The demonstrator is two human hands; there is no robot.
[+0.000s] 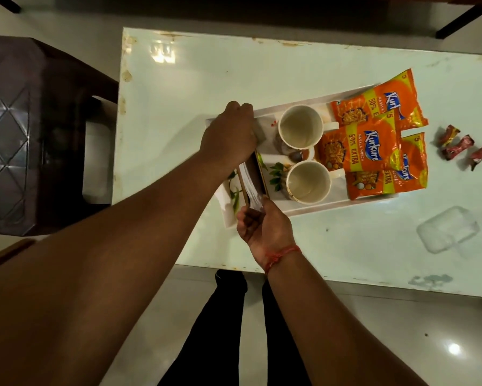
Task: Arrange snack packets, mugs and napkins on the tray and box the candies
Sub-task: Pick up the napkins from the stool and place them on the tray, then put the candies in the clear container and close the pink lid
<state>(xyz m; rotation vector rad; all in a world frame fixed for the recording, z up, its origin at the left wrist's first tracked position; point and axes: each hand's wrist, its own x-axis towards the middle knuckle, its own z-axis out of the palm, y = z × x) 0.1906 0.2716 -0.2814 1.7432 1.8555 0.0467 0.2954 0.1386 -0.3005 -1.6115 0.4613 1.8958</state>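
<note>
A white tray (312, 211) lies on the pale table (195, 79), and at its left end a wooden napkin holder (255, 174) stands upright with a stack of white napkins (246, 181) inside. The left hand (230, 132) grips the holder's far end, fingers curled over it. The right hand (262, 221) pinches the near end of the napkins at the tray's near-left corner. Two white mugs (301, 126) sit mid-tray, just right of the holder. Three orange snack packets (356, 146) overlap at the tray's right end. Three wrapped candies (457, 147) lie near the table's right edge, well apart from both hands, with a clear plastic box (447, 228) nearer the front edge.
</note>
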